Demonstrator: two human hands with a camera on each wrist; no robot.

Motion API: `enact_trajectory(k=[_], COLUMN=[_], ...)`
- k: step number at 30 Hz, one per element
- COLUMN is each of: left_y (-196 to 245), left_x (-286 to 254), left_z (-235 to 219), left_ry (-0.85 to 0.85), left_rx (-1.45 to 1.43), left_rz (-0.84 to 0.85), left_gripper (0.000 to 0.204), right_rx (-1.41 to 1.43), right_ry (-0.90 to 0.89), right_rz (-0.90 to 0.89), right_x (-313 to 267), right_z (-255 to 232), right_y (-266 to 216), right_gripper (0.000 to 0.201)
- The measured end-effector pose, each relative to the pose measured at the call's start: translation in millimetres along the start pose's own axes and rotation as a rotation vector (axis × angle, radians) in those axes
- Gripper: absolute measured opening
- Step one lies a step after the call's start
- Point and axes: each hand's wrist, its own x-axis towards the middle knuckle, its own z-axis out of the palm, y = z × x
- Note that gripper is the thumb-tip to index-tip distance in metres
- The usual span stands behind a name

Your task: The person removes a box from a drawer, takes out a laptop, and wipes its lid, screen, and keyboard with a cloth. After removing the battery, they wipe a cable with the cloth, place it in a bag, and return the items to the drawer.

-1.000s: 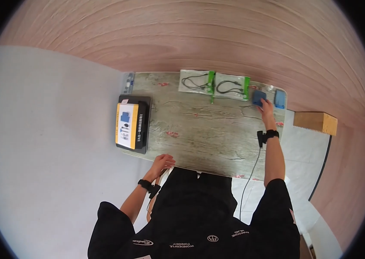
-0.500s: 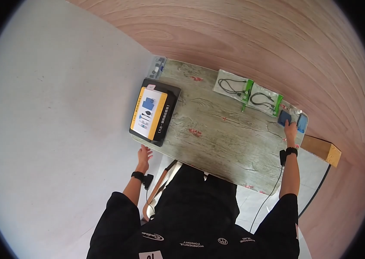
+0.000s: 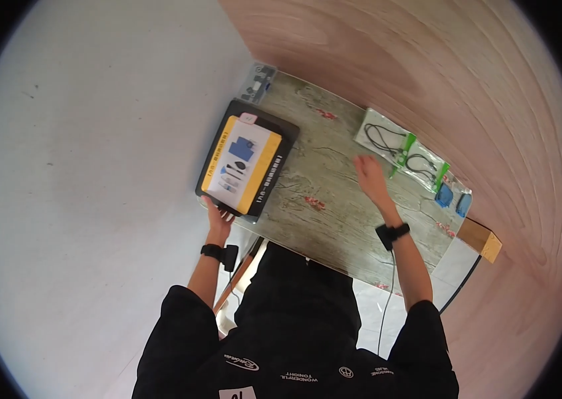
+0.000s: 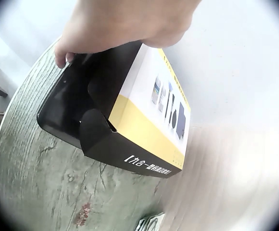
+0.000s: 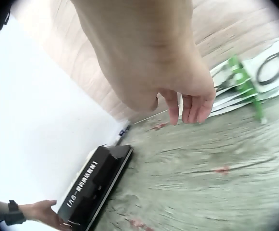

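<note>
A black, white and yellow printed box [image 3: 244, 163] lies at the table's left end, on a flat black slab [image 4: 62, 108] with rounded corners. My left hand [image 3: 219, 219] is at their near end, thumb by the box's outer corner and fingers at the near edge. In the left wrist view, fingertips [image 4: 60, 59] reach over the slab's side. An end flap of the box stands out there. Over the middle of the table, my right hand [image 3: 371, 178] hangs with loosely bent fingers and holds nothing. Two clear bags with dark cables [image 3: 382, 135] lie just beyond it.
Two small blue items [image 3: 444, 195] lie at the table's right end. A clear case of small parts [image 3: 256, 83] sits at the far left corner, by the white wall. Beyond the right edge stands a wooden block [image 3: 479, 239]. A cable hangs from each wrist camera.
The right hand has left the blue item at the right end and moved left across the table. The left hand has risen from below the table edge to the box. The head view has turned left.
</note>
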Motion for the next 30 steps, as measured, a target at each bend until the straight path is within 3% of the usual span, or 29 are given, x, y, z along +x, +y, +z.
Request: enact_trajectory(k=[2,4,9,12,18,21,26,30], left_y=[-2.7,-8.8,0.2,6.5,10.7,13.6,12.4,14.7], left_x=[-4.3,1.5,-33.3,-49.6,-21.1,-20.8,-17.0,-26.0], left_z=[1.8,2.7,28.9,36.9,26.3,34.8,32.3,43.2], left_ry=[0.025,0.045,0.028,-0.019,0.038,0.087,0.092,0.000], left_rx=[-0.034,-0.097,-0.092,-0.057,-0.230,-0.206,-0.192,-0.250], left_rz=[-0.006,-0.016,0.057,0.099,-0.109,-0.122,-0.137,-0.121], left_gripper=[0.126,0.123,0.113,0.109,0.116,0.117,0.113,0.108], right_rx=[0.112,0.187,0.052,-0.089,-0.184,-0.161,-0.193,-0.134], right_ry=[0.044,-0.035,-0.470,-0.576,-0.586,-0.637,-0.579,-0.537], right_rz=[-0.063,-0.054,0.181,0.215,0.296,0.324,0.310,0.321], right_x=[51.7,97.6,171.1,183.8,188.1,193.2,188.6,189.0], right_z=[45.7,77.8,130.6,155.3,177.7,175.2,178.6,174.8], right_y=[-29.3,-60.6,-121.3,-131.4,-134.7,-139.2,-138.9,-134.7], right_gripper=[0.030,0.037,0.080,0.103,0.113,0.112,0.108,0.105])
